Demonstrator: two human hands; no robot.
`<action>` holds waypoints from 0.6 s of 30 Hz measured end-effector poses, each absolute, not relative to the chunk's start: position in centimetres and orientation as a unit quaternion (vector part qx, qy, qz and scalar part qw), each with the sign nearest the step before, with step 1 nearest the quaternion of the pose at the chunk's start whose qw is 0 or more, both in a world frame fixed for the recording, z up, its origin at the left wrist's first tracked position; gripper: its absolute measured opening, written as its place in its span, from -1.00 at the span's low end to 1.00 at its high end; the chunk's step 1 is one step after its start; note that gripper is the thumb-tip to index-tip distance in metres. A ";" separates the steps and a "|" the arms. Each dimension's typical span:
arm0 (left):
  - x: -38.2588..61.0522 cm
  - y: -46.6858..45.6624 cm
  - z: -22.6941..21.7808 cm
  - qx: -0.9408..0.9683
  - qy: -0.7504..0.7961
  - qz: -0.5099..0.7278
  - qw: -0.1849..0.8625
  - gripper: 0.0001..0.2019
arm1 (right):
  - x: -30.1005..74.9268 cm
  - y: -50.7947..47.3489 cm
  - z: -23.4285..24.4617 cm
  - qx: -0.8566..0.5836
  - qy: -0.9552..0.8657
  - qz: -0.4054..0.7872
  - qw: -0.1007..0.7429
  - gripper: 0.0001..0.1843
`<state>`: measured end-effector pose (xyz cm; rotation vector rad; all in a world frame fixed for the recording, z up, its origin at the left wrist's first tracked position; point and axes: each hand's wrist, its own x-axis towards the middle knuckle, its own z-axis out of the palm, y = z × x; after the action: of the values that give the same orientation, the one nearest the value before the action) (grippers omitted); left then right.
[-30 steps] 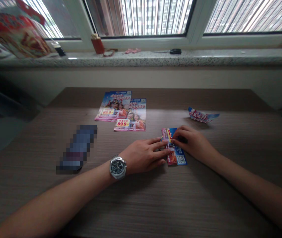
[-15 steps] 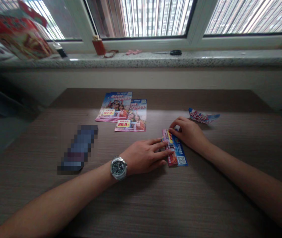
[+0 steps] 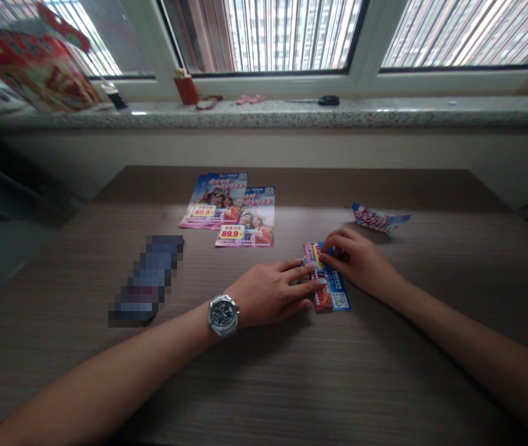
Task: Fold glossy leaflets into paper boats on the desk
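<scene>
A folded flyer (image 3: 337, 285) in blue, pink and yellow, with a QR code at its near right corner, lies flat on the table in front of me. My left hand (image 3: 268, 292), with a metal watch (image 3: 223, 314) on the wrist, lies open, its spread fingertips pressing the flyer's left side. Thumb and index finger of my right hand (image 3: 361, 260) come together at the flyer's upper part, over the yellow patch. Whether they grip an edge or only press on the paper is hard to tell. Beyond that hand stands a folded paper boat (image 3: 380, 220) of similar print.
Several flat flyers (image 3: 250, 229) overlap on the table (image 3: 264, 384) at the back left. A pixelated phone-shaped object (image 3: 150, 279) lies left of my left forearm. On the stone windowsill (image 3: 264, 118) are a red packet (image 3: 186, 87), a dark-handled tool (image 3: 329, 100) and a food bag (image 3: 45, 74).
My right hand has slid slightly right and toward me along the folded flyer, its fingers more curled. My left hand and the flyer have stayed in place.
</scene>
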<state>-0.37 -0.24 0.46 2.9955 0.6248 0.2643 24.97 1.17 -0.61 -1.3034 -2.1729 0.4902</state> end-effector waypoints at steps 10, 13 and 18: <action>-0.3 -0.2 0.4 0.975 0.203 0.088 0.027 -0.58 | 26.0 -1.6 -0.9 -0.433 -0.842 0.188 0.262 -0.93; -0.3 -0.2 0.3 0.975 0.202 0.093 0.026 -0.58 | 26.1 -2.3 -0.7 -0.424 -0.850 0.190 0.247 -0.94; -0.3 -0.2 0.3 0.974 0.203 0.094 0.031 -0.60 | 26.4 -3.4 -0.4 -0.412 -0.861 0.194 0.229 -0.85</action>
<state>-0.34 -0.23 0.32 3.0007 0.6242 0.2904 26.43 -3.36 -0.45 -1.1337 -2.3692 0.5333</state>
